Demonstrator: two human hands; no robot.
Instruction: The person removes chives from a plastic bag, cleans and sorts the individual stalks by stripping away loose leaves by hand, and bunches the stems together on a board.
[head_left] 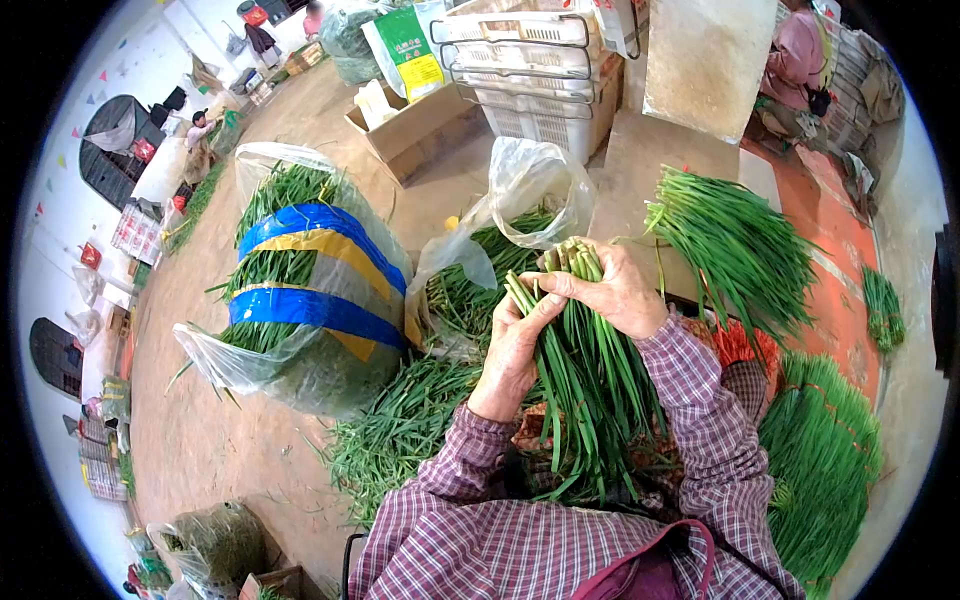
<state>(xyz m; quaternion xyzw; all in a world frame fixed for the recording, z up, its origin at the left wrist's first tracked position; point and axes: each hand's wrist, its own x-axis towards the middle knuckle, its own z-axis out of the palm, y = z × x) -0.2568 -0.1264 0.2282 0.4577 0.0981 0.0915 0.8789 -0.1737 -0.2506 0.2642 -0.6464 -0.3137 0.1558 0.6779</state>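
Note:
A bunch of garlic chives (590, 370) hangs in front of my chest, its pale stem ends up and its long green leaves trailing down over my lap. My right hand (622, 292) is wrapped round the bunch near the stem ends. On the other side, my left hand (515, 345) is closed on several chive stems at the bunch's left edge, thumb and fingertips close to my right thumb. Beyond my right hand, a larger pile of chives (730, 245) lies on a board (640, 165). Loose chive leaves (400, 425) cover the floor left of my knees.
A stuffed plastic bag (360, 370) bound with blue and yellow tape stands at left. Ahead are a cardboard box (420, 140) and stacked white crates (530, 70). Tied chive bundles (820, 460) lie at right, near red ties (745, 345). Other people sit farther off.

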